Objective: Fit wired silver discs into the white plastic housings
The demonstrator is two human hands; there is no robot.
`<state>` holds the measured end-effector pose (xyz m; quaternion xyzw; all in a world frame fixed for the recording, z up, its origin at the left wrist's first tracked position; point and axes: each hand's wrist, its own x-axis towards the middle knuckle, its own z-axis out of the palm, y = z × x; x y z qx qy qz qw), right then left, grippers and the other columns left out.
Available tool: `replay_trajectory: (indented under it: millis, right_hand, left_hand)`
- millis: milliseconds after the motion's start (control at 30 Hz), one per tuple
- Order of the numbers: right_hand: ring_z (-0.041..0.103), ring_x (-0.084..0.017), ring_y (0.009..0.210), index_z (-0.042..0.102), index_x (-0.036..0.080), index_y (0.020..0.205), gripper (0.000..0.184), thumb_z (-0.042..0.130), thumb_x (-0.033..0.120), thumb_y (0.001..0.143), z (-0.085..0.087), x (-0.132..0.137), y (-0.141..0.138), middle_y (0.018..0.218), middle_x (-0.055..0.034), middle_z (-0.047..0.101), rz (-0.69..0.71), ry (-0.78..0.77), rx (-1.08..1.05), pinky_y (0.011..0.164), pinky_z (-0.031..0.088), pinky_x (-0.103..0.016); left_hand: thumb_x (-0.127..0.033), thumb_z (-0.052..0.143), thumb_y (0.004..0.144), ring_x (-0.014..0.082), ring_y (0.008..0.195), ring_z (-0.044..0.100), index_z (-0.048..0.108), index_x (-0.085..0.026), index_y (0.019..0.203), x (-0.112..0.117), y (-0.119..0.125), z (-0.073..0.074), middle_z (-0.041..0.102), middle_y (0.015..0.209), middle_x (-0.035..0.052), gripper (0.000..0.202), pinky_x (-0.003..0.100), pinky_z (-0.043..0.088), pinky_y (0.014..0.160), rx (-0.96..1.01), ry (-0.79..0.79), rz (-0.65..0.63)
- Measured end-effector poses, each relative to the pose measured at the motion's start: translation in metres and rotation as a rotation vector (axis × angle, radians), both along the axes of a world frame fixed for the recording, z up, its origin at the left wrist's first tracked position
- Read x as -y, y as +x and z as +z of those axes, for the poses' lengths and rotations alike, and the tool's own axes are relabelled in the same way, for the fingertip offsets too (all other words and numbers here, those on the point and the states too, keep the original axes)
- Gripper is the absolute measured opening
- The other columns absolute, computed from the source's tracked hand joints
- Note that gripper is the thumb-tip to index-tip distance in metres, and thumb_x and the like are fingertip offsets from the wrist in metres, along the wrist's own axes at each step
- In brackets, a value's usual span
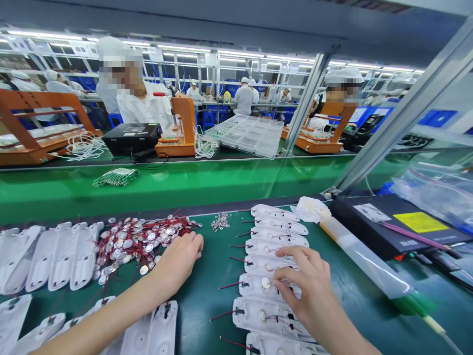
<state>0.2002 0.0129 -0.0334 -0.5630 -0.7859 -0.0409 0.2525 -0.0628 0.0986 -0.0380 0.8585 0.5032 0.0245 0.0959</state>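
My left hand (181, 259) is closed, with fingers curled at the right edge of a heap of round metal discs with red wires (127, 241); anything between its fingertips is hidden. My right hand (312, 281) reaches over a column of white plastic shells (254, 305), thumb and fingers apart. Its thumb and fingertips are beside a round disc (265, 283) in one shell; whether they touch it I cannot tell. Several of these shells hold a disc with thin wires, and red wires stick out at their left ends.
More white shells (61, 261) lie at the left and below my left forearm. Small metal parts (220, 221) form a pile near the bench's back edge. At right are a glue-like tube (365, 261) and a black box (391, 227). Co-workers sit beyond the green belt (221, 180).
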Motion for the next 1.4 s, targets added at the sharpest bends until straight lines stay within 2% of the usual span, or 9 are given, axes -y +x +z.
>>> replay_trajectory:
  millis: [133, 400, 533, 800, 967, 1067, 1167, 1300, 1400]
  right_hand:
    - [0.038, -0.027, 0.099, 0.056, 0.023, 0.067, 0.015, 0.056, 0.010, 0.075, -0.004, 0.004, -0.002, 0.102, -0.0045, 0.051, -0.022, -0.006, -0.002, 0.074, 0.032, -0.042]
    - [0.040, -0.026, 0.098, 0.058, 0.024, 0.066, 0.015, 0.056, 0.012, 0.075, -0.012, 0.006, -0.002, 0.100, -0.0038, 0.053, -0.033, -0.021, 0.005, 0.073, 0.033, -0.042]
    - [0.042, -0.026, 0.096, 0.061, 0.026, 0.071, 0.013, 0.056, 0.014, 0.075, -0.012, 0.006, 0.001, 0.099, -0.0041, 0.053, -0.019, 0.028, 0.060, 0.070, 0.035, -0.040]
    - [0.042, -0.025, 0.103, 0.061, 0.031, 0.072, 0.024, 0.052, 0.009, 0.077, -0.008, 0.007, -0.004, 0.102, 0.0004, 0.054, 0.054, -0.072, 0.045, 0.079, 0.032, -0.045]
    - [0.045, -0.025, 0.099, 0.060, 0.027, 0.071, 0.024, 0.048, 0.008, 0.078, -0.002, 0.011, -0.009, 0.098, -0.0011, 0.056, 0.023, 0.026, 0.006, 0.079, 0.031, -0.045]
    - [0.048, -0.022, 0.094, 0.058, 0.023, 0.089, 0.012, 0.049, 0.020, 0.083, 0.018, 0.017, -0.013, 0.099, -0.0052, 0.057, 0.047, 0.184, -0.063, 0.076, 0.037, -0.037]
    - [0.053, -0.016, 0.087, 0.053, 0.017, 0.103, 0.027, 0.053, 0.034, 0.082, 0.034, 0.025, -0.020, 0.092, -0.0044, 0.061, 0.167, 0.261, -0.047, 0.071, 0.043, -0.027]
    - [0.051, -0.009, 0.060, 0.055, 0.018, 0.088, 0.009, 0.048, 0.018, 0.083, 0.037, 0.037, -0.027, 0.067, 0.0034, 0.060, 0.165, 0.276, -0.123, 0.061, 0.040, -0.023]
    - [0.050, -0.008, 0.057, 0.057, 0.019, 0.077, 0.014, 0.048, 0.008, 0.078, 0.033, 0.045, -0.024, 0.063, 0.0038, 0.057, 0.168, 0.260, -0.170, 0.060, 0.039, -0.021]
  left_hand:
    - [-0.008, 0.038, 0.084, 0.0210, 0.082, 0.055, 0.055, -0.017, 0.087, -0.001, -0.002, 0.002, 0.056, 0.087, 0.0049, 0.019, 0.032, 0.040, 0.072, 0.062, -0.006, -0.012]
    - [-0.017, 0.031, 0.089, 0.0201, 0.078, 0.050, 0.058, -0.018, 0.083, 0.004, -0.002, 0.023, 0.052, 0.086, 0.0058, 0.027, 0.032, 0.042, 0.068, 0.143, 0.080, -0.074]
    - [-0.021, 0.034, 0.090, 0.0200, 0.081, 0.051, 0.058, -0.020, 0.085, 0.006, -0.005, 0.022, 0.055, 0.084, 0.0048, 0.024, 0.033, 0.042, 0.072, 0.213, 0.093, -0.099]
    - [-0.024, 0.039, 0.087, 0.0158, 0.070, 0.051, 0.051, -0.021, 0.082, 0.015, -0.002, 0.030, 0.055, 0.079, 0.0009, 0.013, 0.027, 0.040, 0.063, 0.450, 0.000, 0.020]
    - [-0.022, 0.045, 0.083, 0.0137, 0.068, 0.051, 0.054, -0.021, 0.079, 0.032, 0.016, 0.039, 0.057, 0.076, -0.0015, 0.010, 0.024, 0.038, 0.061, 0.585, -0.150, 0.055]
    - [-0.019, 0.049, 0.079, 0.0124, 0.065, 0.051, 0.057, -0.020, 0.075, 0.047, 0.037, 0.042, 0.057, 0.070, -0.0021, 0.008, 0.022, 0.038, 0.058, 0.712, -0.327, 0.061]
    - [-0.015, 0.052, 0.074, 0.0110, 0.061, 0.049, 0.058, -0.018, 0.073, 0.061, 0.059, 0.047, 0.055, 0.064, -0.0028, 0.007, 0.019, 0.038, 0.054, 0.823, -0.528, 0.044]
    - [-0.010, 0.053, 0.067, 0.0098, 0.055, 0.046, 0.057, -0.017, 0.071, 0.072, 0.077, 0.053, 0.050, 0.058, -0.0045, 0.009, 0.018, 0.036, 0.051, 0.852, -0.623, 0.066]
    - [-0.009, 0.054, 0.064, 0.0105, 0.056, 0.046, 0.057, -0.017, 0.066, 0.078, 0.082, 0.050, 0.049, 0.056, -0.0045, 0.009, 0.019, 0.035, 0.051, 0.733, -0.580, 0.058]
